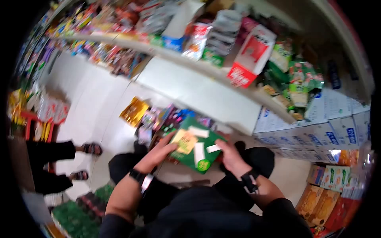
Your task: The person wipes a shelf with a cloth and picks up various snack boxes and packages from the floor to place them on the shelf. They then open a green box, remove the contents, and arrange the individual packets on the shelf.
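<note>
A green box with a yellow patch and white strips is held up in front of my knees. My left hand grips its left side, the thumb over the yellow patch. On the right side my right hand holds the box, its thumb near a white strip. Behind the box, a pile of colourful packets lies low near the floor, partly hidden by it. A gold packet is at the pile's left end.
Snack packets and a red-and-white box fill the shelf ahead. White cartons are stacked at the right, with food boxes below. Another person's sandalled feet stand at the left.
</note>
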Motion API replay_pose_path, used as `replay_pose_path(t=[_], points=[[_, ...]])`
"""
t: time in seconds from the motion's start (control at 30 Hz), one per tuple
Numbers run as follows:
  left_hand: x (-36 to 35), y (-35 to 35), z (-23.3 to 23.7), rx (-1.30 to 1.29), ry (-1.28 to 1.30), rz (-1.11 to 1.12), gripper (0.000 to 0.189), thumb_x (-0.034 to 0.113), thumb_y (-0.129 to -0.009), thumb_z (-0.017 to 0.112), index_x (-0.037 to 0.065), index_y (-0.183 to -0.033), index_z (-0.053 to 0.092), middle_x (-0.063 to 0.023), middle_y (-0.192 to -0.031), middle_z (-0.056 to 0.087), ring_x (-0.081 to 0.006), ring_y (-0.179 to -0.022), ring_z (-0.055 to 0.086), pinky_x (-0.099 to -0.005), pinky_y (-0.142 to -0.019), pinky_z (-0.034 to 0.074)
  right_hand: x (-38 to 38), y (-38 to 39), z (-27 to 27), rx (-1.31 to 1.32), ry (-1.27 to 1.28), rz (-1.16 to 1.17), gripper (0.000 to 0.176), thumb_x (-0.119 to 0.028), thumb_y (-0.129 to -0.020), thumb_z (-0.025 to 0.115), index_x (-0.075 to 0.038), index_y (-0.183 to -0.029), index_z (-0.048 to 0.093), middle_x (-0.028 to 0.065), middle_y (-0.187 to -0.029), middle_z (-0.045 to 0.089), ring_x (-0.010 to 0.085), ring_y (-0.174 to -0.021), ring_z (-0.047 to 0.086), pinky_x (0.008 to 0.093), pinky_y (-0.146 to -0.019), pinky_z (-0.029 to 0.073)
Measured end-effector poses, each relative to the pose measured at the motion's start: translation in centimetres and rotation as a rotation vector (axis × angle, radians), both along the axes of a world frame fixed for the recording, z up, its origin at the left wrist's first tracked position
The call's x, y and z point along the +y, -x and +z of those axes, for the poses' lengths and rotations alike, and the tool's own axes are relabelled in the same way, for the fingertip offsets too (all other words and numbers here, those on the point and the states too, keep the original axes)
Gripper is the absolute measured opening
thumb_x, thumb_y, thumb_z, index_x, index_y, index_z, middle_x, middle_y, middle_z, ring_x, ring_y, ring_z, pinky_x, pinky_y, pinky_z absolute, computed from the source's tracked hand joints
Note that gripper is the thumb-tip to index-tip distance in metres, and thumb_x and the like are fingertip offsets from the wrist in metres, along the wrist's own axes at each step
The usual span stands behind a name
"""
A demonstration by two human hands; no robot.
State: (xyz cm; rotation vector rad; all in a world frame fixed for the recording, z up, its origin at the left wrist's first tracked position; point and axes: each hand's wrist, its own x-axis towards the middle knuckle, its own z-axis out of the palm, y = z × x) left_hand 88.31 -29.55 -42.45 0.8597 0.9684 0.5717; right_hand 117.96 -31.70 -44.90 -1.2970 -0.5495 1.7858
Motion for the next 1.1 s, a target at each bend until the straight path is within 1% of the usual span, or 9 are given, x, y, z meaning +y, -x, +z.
replay_pose_path(t=[0.07, 0.1, 0.2, 0.5, 0.67, 0.83, 0.93, 1.03, 1.1], points=[[1.6, -0.4, 0.2, -0.023, 0.014, -0.006, 0.078, 0.032, -0.097, 0.057, 0.008, -0.159, 0.017, -0.0141, -0.141, 0.052, -0.0237, -0.110, 0.065, -0.0390, -0.071, 0.061, 2.6, -0.3, -0.1, -0.052, 0.004, 0.064, 0.079, -0.032, -0.089, 0.072, -0.002, -0.152, 0.034, 0.0148, -0.141, 0.051, 0.0240, -0.128, 0.050, 0.0370, -0.107, 0.041], [0.7, -0.3, 0.7, 0.005, 0.019, -0.001, 0.079, 0.033, -0.097, 0.058, 0.004, -0.158, 0.018, -0.0157, -0.144, 0.050, -0.0242, -0.120, 0.060, -0.0406, -0.089, 0.057, 2.4, -0.4, -0.7, -0.002, -0.002, 0.093, 0.076, -0.032, -0.090, 0.071, -0.003, -0.151, 0.036, 0.0141, -0.141, 0.052, 0.0235, -0.128, 0.050, 0.0368, -0.107, 0.041], [1.1, -1.4, -0.5, 0.095, -0.147, 0.003, 0.079, 0.033, -0.098, 0.059, -0.007, -0.155, 0.022, -0.0183, -0.149, 0.045, -0.0225, -0.138, 0.042, -0.0343, -0.116, 0.032, 4.0, -2.1, -0.1, 0.057, 0.071, 0.172, 0.073, -0.035, -0.093, 0.070, -0.008, -0.152, 0.036, 0.0131, -0.138, 0.052, 0.0226, -0.128, 0.050, 0.0368, -0.105, 0.045], [0.8, -4.9, 1.7, -0.063, -0.226, 0.053, 0.071, 0.028, -0.098, 0.059, -0.001, -0.155, 0.028, -0.0148, -0.151, 0.044, -0.0231, -0.139, 0.042, -0.0343, -0.116, 0.031, 5.4, -6.0, 4.3, 0.012, -0.081, 0.246, 0.075, -0.029, -0.093, 0.070, -0.004, -0.154, 0.032, 0.0140, -0.139, 0.051, 0.0225, -0.125, 0.052, 0.0349, -0.102, 0.046], [-1.2, -6.0, 3.2, -0.381, -0.230, 0.320, 0.101, 0.057, -0.085, 0.073, 0.011, -0.158, 0.020, -0.0160, -0.150, 0.044, -0.0280, -0.134, 0.049, -0.0462, -0.107, 0.044, 3.3, -7.7, 4.0, 0.209, -0.200, 0.097, 0.063, -0.026, -0.095, 0.066, -0.007, -0.150, 0.040, 0.0118, -0.139, 0.055, 0.0233, -0.124, 0.055, 0.0400, -0.105, 0.047], [-3.0, -11.3, 4.5, -0.351, -0.161, 0.455, 0.074, 0.045, -0.092, 0.068, 0.016, -0.151, 0.033, -0.0047, -0.147, 0.048, -0.0229, -0.131, 0.051, -0.0444, -0.109, 0.043, 2.1, -6.2, 1.6, 0.513, -0.313, 0.035, 0.066, -0.034, -0.095, 0.067, -0.011, -0.150, 0.039, 0.0073, -0.141, 0.054, 0.0243, -0.130, 0.052, 0.0442, -0.109, 0.045], [-2.3, -12.4, 3.6, -0.458, -0.233, 0.522, 0.068, 0.054, -0.097, 0.057, 0.012, -0.149, 0.043, -0.0053, -0.151, 0.048, -0.0267, -0.138, 0.045, -0.0435, -0.115, 0.036, 0.8, -5.7, 2.7, 0.379, -0.264, 0.157, 0.082, -0.034, -0.094, 0.070, -0.018, -0.158, 0.022, 0.0057, -0.150, 0.043, 0.0242, -0.134, 0.047, 0.0440, -0.107, 0.046], [-2.1, -11.8, 5.6, -0.377, -0.180, 0.583, 0.068, 0.054, -0.097, 0.057, 0.008, -0.146, 0.045, -0.0118, -0.144, 0.055, -0.0290, -0.129, 0.055, -0.0449, -0.111, 0.043, 1.1, -6.8, 2.5, 0.226, -0.353, 0.301, 0.082, -0.034, -0.096, 0.068, -0.018, -0.160, 0.019, 0.0049, -0.151, 0.042, 0.0225, -0.135, 0.046, 0.0403, -0.104, 0.047], [-0.8, -9.6, 2.4, -0.385, -0.216, 0.568, 0.072, 0.055, -0.095, 0.058, 0.006, -0.146, 0.045, -0.0138, -0.141, 0.057, -0.0307, -0.124, 0.059, -0.0454, -0.106, 0.048, 2.4, -8.0, 2.1, 0.295, -0.276, 0.481, 0.076, -0.033, -0.098, 0.065, -0.017, -0.159, 0.023, 0.0057, -0.152, 0.042, 0.0200, -0.135, 0.046, 0.0376, -0.104, 0.046]])
